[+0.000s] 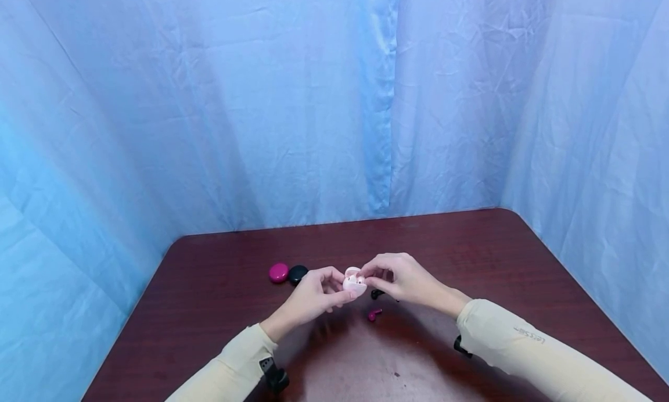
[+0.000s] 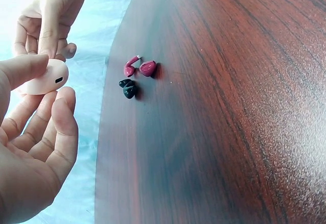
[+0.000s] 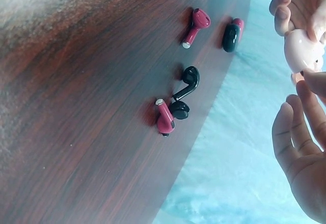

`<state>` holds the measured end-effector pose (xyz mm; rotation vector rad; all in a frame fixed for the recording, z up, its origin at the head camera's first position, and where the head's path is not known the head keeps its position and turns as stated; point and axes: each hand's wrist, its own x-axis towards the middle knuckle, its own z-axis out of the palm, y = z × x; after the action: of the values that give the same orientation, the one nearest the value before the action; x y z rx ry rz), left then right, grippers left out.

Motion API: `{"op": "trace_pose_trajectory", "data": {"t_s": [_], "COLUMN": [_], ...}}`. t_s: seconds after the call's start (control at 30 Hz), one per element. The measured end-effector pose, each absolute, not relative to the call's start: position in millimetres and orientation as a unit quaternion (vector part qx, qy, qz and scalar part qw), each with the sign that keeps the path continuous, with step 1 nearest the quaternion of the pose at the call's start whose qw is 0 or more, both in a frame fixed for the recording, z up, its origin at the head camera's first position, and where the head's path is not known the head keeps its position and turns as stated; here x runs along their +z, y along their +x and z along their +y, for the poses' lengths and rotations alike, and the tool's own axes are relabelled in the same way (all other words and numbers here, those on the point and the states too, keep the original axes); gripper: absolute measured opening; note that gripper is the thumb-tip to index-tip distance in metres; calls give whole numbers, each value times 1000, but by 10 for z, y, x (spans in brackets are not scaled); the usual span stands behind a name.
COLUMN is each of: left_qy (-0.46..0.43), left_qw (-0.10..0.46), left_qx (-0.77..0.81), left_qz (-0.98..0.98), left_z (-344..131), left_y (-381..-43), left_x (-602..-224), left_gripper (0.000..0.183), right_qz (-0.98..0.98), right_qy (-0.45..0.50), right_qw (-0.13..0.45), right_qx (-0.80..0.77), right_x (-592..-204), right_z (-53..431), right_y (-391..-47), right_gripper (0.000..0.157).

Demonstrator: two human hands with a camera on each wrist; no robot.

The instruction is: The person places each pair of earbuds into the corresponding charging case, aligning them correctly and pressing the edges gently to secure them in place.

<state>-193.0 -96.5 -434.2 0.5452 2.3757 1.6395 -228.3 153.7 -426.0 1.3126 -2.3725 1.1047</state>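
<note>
My left hand [image 1: 313, 294] grips a pale pink earbud case [image 1: 353, 284] between thumb and fingers above the table. Its lid stands raised in the head view, with pale earbuds [image 1: 360, 280] at the opening. The thumb and forefinger of my right hand [image 1: 405, 279] pinch at the right earbud, partly hiding it. A dark charging port shows on the case [image 2: 48, 79] in the left wrist view. Below the hands lie magenta earbuds [image 3: 164, 119] and black earbuds [image 3: 190, 79], loose on the wood.
A magenta round case [image 1: 279, 272] and a black round case [image 1: 297, 274] sit side by side left of my left hand. The dark red wooden table [image 1: 219, 309] ends at pale blue curtains [image 1: 313, 100] behind and at both sides.
</note>
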Motion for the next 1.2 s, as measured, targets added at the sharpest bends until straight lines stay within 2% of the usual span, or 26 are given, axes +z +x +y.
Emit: {"op": "trace_pose_trajectory", "data": {"t_s": [0.53, 0.67, 0.87, 1.1, 1.2], "left_qy": [178, 183, 184, 183, 186], "left_qw": [102, 100, 102, 100, 98], "left_qx": [558, 556, 560, 563, 563], "left_qz": [804, 804, 801, 800, 799], "left_z": [-971, -967, -962, -956, -955], "left_y": [-1937, -1941, -1939, -1925, -1921], "left_x": [-4343, -4337, -4347, -4340, -4331], "left_gripper": [28, 28, 28, 29, 29], "right_qz": [-807, -817, -845, -792, -757], "right_qy": [435, 404, 311, 209, 179], "right_qw": [106, 84, -4, -194, -246], "right_qx": [386, 403, 436, 540, 578], "right_x": [-4255, -4226, -4221, -4258, -4272], "right_z": [1533, 1535, 1553, 1548, 1537], "right_y": [-2289, -2281, -2288, -2317, -2312], "right_gripper": [15, 15, 20, 40, 46]}}
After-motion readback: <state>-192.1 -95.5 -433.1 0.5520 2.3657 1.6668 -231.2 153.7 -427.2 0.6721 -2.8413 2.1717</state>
